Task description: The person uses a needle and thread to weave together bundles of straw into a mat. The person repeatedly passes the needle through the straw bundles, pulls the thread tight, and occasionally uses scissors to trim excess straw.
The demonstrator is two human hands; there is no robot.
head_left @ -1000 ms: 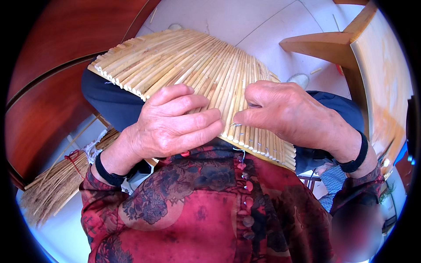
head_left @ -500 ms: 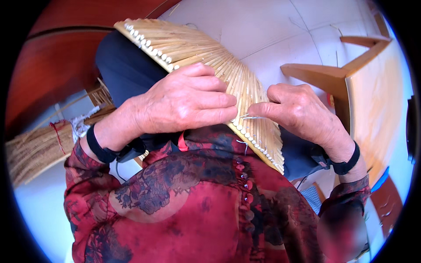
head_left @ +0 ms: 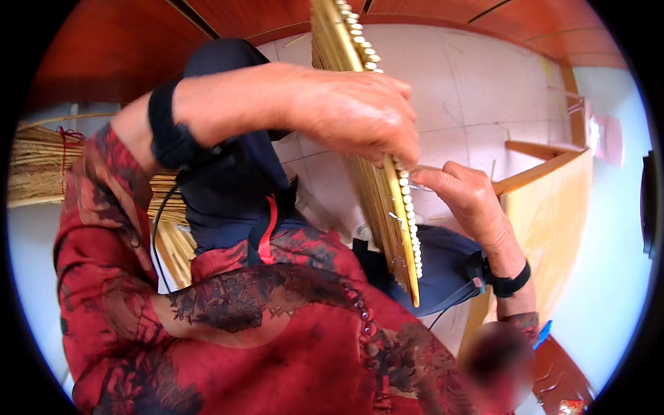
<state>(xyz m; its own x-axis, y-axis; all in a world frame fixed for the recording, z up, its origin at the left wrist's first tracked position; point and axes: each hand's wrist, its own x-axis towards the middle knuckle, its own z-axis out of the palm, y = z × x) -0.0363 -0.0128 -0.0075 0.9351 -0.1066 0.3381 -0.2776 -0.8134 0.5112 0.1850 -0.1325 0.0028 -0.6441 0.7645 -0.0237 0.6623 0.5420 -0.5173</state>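
A panel of pale plant stalks (head_left: 377, 197) stands nearly edge-on between my knees, its row of cut white ends running along a thicker edge stalk. My left hand (head_left: 356, 111) reaches over from the left, fingers closed around that edge near its middle. Just to the right, my right hand (head_left: 467, 197) is closed in a pinch with its fingertips close to the cut ends. A bit of white thread shows at those fingertips. Short white thread ends (head_left: 395, 217) stick out lower on the panel.
Bundles of dry stalks (head_left: 34, 166), tied with red string, lie at the left. A pale wooden stool (head_left: 546, 214) lies on its side at the right. Reddish-brown cabinet fronts (head_left: 429, 10) line the far side, beyond a tiled floor (head_left: 443, 76).
The panel has turned from lying slanted with its face showing to standing almost edge-on. My left hand has moved up and right with it; my right hand has lowered slightly.
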